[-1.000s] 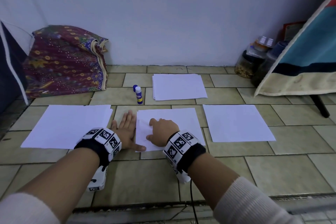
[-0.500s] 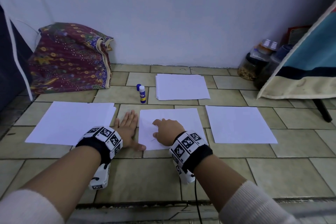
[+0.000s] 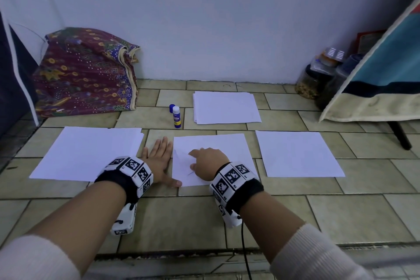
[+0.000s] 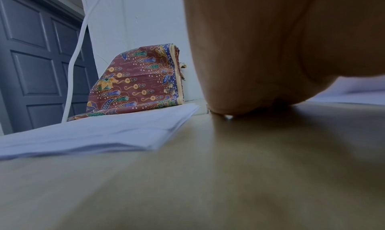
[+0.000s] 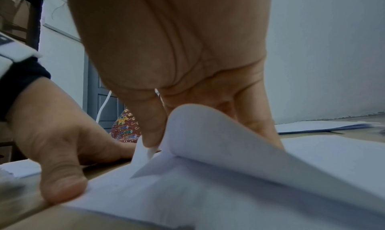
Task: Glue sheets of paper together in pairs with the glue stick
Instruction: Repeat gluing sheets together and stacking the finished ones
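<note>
Hands: left (image 3: pixel 159 157) flat on floor, right (image 3: pixel 208 162) pinching sheet corner (image 5: pixel 145 152), glue stick (image 3: pixel 176 117) behind.

Bare floor (image 3: pixel 261 218) open; glue stick (image 3: pixel 176 118) stands behind centre sheets (image 3: pixel 229 143).

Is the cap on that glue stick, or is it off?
Off. The glue stick stands upright on the floor with its white top bare, and the blue cap sits on the tile just behind it.

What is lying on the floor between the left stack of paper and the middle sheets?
In the head view, the left hand lies flat on the tiles between the left stack of paper and the middle sheets, its thumb touching their near corner.
</note>
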Demonstrator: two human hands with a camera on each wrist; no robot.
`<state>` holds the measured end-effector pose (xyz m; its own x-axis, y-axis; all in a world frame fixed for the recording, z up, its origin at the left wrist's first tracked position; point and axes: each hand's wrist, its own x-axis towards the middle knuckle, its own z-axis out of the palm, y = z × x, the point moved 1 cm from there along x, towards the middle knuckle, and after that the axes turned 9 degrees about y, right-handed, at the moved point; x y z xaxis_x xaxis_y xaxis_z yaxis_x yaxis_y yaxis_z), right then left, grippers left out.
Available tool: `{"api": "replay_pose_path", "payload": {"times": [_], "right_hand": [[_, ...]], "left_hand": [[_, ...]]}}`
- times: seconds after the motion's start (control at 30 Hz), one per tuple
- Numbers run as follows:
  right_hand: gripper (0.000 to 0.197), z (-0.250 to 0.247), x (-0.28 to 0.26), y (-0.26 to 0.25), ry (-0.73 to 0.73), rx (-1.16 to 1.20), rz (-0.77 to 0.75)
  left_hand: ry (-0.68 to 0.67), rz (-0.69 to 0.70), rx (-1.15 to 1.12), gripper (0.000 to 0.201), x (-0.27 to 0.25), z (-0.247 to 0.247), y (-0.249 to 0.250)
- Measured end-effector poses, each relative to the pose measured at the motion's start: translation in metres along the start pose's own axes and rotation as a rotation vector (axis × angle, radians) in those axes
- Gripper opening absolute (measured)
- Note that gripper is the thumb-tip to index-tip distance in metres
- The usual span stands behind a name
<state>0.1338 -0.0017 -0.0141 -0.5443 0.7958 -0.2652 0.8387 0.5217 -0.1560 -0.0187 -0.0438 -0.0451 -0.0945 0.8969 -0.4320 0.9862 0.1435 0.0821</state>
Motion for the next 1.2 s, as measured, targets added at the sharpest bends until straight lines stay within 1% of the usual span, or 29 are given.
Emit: {"api": "replay_pose_path", "payload": {"times": [0.13, 0.3, 0.4, 0.47, 0.5, 0.57, 0.67, 0.73, 0.83, 0.9, 0.93, 1.0, 1.03, 1.07, 1.13, 1.2], "right_hand": [[0.040, -0.004, 0.000, -0.001, -0.009, 0.016, 0.010], [0.042, -0.008, -0.002, 0.000, -0.021, 0.026, 0.000], [0.050, -0.007, -0.002, -0.001, -0.030, 0.033, -0.006], [0.057, -0.009, -0.003, -0.003, -0.043, 0.043, 0.005], [0.058, -0.010, -0.003, -0.003, -0.047, 0.047, 0.010], [0.051, -0.012, -0.004, -0.003, -0.047, 0.043, 0.011], [0.039, -0.011, -0.004, -0.002, -0.017, 0.003, 0.009], [0.041, -0.009, -0.004, -0.004, -0.015, -0.022, 0.015], [0.046, -0.006, -0.005, -0.008, -0.014, -0.055, 0.011], [0.046, -0.005, -0.005, -0.009, -0.004, -0.075, 0.001], [0.046, -0.006, -0.005, -0.010, -0.001, -0.084, -0.004], [0.045, -0.008, -0.005, -0.010, 0.000, -0.098, -0.017], [0.045, -0.009, -0.005, -0.011, -0.001, -0.105, -0.024], [0.045, -0.010, -0.004, -0.011, -0.004, -0.113, -0.031], [0.046, -0.011, -0.004, -0.011, -0.009, -0.121, -0.041], [0.050, -0.013, -0.005, -0.010, -0.022, -0.122, -0.046]], "left_hand": [[-0.009, -0.002, 0.000, 0.126, 0.000, 0.000, 0.000], [-0.001, 0.001, 0.012, 0.126, 0.000, 0.000, 0.000], [0.001, 0.002, 0.015, 0.125, -0.002, -0.001, 0.001], [0.020, 0.006, 0.029, 0.119, -0.003, -0.002, 0.002], [0.027, 0.012, 0.035, 0.117, -0.004, -0.002, 0.002], [0.028, 0.023, 0.045, 0.118, -0.003, -0.003, 0.001], [-0.015, 0.065, 0.069, 0.132, -0.002, -0.006, -0.004], [-0.064, 0.097, 0.077, 0.138, -0.002, -0.011, -0.009], [-0.115, 0.115, 0.069, 0.138, -0.001, -0.023, -0.016], [-0.139, 0.099, 0.009, 0.135, -0.001, -0.029, -0.017], [-0.136, 0.080, -0.035, 0.130, -0.001, -0.031, -0.017], [-0.078, 0.045, -0.103, 0.109, 0.001, -0.033, -0.015], [-0.024, 0.029, -0.119, 0.100, 0.003, -0.033, -0.014], [0.030, 0.020, -0.121, 0.096, 0.005, -0.034, -0.012], [0.096, 0.007, -0.107, 0.096, 0.007, -0.033, -0.006], [0.123, -0.004, -0.066, 0.104, 0.005, -0.030, 0.001]]}}
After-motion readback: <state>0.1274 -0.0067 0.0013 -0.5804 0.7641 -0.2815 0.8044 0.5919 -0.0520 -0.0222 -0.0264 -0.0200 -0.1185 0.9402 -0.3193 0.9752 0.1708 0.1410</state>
